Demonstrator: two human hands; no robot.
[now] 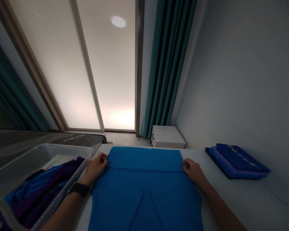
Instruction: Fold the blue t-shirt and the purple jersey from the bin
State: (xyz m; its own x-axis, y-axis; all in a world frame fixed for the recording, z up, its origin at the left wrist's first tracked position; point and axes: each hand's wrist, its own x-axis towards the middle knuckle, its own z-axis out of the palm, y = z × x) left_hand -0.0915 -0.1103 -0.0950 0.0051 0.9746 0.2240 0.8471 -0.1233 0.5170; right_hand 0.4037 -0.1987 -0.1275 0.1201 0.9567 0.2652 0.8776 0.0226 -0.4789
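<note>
A bright blue garment (pixel 144 189) lies flat on the white table (pixel 233 199), its far part folded over along a straight horizontal crease. Diagonal folded edges show on its near part. My left hand (pixel 95 167) pinches the garment's left edge at the crease, and a black watch (pixel 79 188) sits on that wrist. My right hand (pixel 194 170) grips the right edge at the same crease. No other hand is in view.
Left of the garment, a white plastic bin (pixel 48 153) holds crumpled blue and purple clothes. A folded stack of blue and purple garments (pixel 236 162) lies at the table's right, near a grey wall (pixel 238 80). Beyond the table's far edge stands a small white cabinet (pixel 167 136).
</note>
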